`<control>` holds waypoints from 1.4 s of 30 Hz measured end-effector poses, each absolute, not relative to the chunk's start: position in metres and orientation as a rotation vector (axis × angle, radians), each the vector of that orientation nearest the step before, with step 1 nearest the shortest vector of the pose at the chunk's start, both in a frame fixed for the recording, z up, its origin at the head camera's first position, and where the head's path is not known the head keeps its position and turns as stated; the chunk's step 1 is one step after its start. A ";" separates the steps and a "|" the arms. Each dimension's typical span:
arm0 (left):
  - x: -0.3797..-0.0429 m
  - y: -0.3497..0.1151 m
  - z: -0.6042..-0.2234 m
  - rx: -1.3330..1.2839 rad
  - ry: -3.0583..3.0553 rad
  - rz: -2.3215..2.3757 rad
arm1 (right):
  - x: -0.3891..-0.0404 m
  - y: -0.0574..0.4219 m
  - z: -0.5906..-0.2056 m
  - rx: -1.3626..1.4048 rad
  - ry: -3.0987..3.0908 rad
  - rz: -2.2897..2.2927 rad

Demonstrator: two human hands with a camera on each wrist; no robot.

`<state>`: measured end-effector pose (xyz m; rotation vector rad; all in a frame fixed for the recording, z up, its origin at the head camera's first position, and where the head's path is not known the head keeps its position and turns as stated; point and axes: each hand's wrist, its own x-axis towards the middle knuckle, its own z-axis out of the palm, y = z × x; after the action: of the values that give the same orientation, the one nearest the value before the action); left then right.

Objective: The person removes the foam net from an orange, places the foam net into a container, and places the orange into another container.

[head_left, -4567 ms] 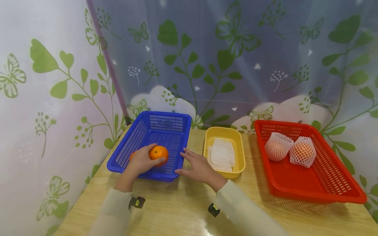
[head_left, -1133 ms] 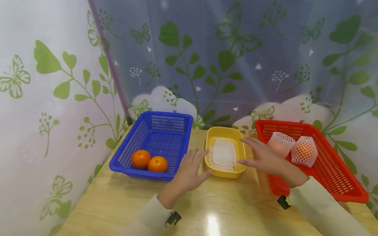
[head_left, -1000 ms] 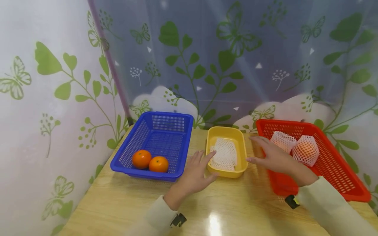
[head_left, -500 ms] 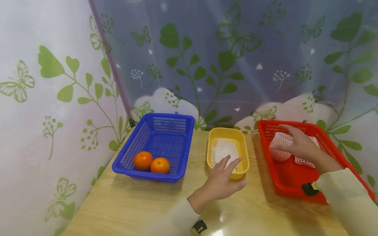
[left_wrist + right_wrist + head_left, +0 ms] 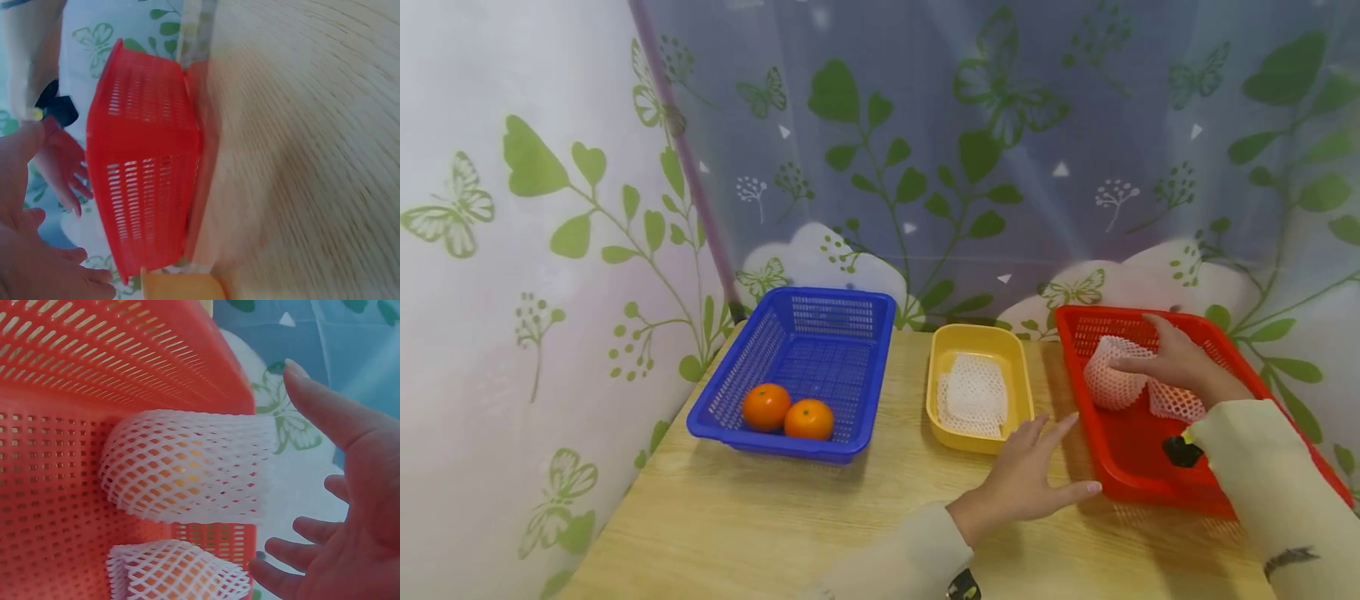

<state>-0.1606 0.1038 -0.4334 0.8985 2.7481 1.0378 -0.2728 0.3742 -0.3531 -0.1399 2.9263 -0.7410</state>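
Observation:
In the head view my right hand (image 5: pixel 1183 365) is over the red basket (image 5: pixel 1150 487), fingers spread and holding nothing. Below it lie two oranges in white foam net sleeves, a left netted orange (image 5: pixel 1111 385) and a right netted orange (image 5: pixel 1174 403) partly covered by the hand. The right wrist view shows the thumb and fingers apart beside the open end of one foam net (image 5: pixel 181 469). My left hand (image 5: pixel 1028 477), fingers extended, hovers above the table at the red basket's front left corner, close to the yellow tray (image 5: pixel 942 433), and grips nothing.
White foam nets (image 5: pixel 976 393) lie in the yellow tray, between the two baskets. At the left stands a blue basket (image 5: pixel 760 444) with two bare oranges (image 5: pixel 808 420) near its front. A patterned curtain (image 5: pixel 910 125) hangs behind the wooden table (image 5: pixel 737 517).
The left hand has left the orange in the blue basket and travelled right past the yellow tray. The right hand has moved right, over the netted oranges.

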 end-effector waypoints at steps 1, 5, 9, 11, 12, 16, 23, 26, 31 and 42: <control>-0.161 0.107 -0.434 0.904 2.759 1.022 | -0.274 0.374 -0.354 -0.134 2.913 -0.751; -0.161 0.118 -0.434 0.909 2.783 0.977 | -0.278 0.371 -0.358 -0.109 2.883 -0.772; -0.161 0.126 -0.433 0.929 2.783 0.910 | -0.280 0.371 -0.363 -0.076 2.845 -0.805; -0.161 0.129 -0.434 0.944 2.788 0.881 | -0.281 0.371 -0.368 -0.055 2.817 -0.826; -0.161 0.130 -0.434 0.949 2.791 0.871 | -0.282 0.371 -0.370 -0.052 2.814 -0.821; -0.163 0.133 -0.436 0.979 2.804 0.832 | -0.284 0.370 -0.379 -0.060 2.804 -0.820; -0.165 0.137 -0.439 1.007 2.782 0.823 | -0.285 0.369 -0.388 -0.083 2.817 -0.799; -0.165 0.137 -0.441 0.998 2.780 0.820 | -0.287 0.368 -0.390 -0.083 2.806 -0.796; -0.166 0.140 -0.442 0.977 2.768 0.790 | -0.288 0.367 -0.390 -0.057 2.774 -0.767; -0.174 0.141 -0.444 0.989 2.774 0.782 | -0.288 0.369 -0.395 0.035 2.652 -0.740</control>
<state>-0.1741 0.1409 -0.4438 0.9892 2.7740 0.7824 -0.2884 0.3688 -0.3949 0.0348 2.6519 -0.7398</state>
